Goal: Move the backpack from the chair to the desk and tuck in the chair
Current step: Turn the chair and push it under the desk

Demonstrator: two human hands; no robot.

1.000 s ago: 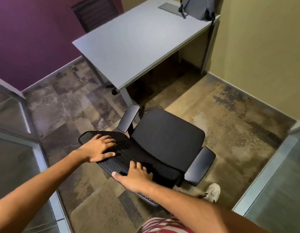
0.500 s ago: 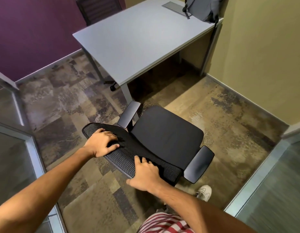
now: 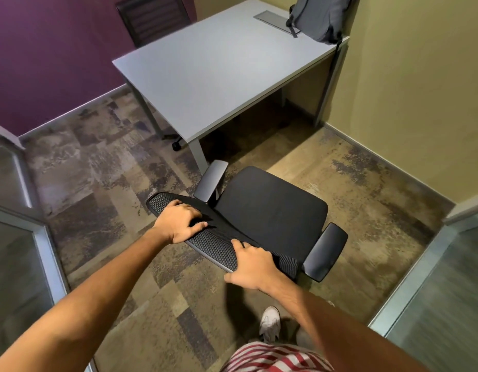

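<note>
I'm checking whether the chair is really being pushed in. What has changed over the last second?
The chair has rolled a little toward the desk; its seat front now sits nearer the desk leg. The left hand went from lying flat to curled over the mesh backrest top; the right hand keeps its grip. The backpack stays on the desk's far corner.

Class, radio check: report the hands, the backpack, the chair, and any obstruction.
Left hand and right hand gripping chair backrest. Backpack on desk. Chair not yet tucked. Desk leg close by chair's armrest.
</note>
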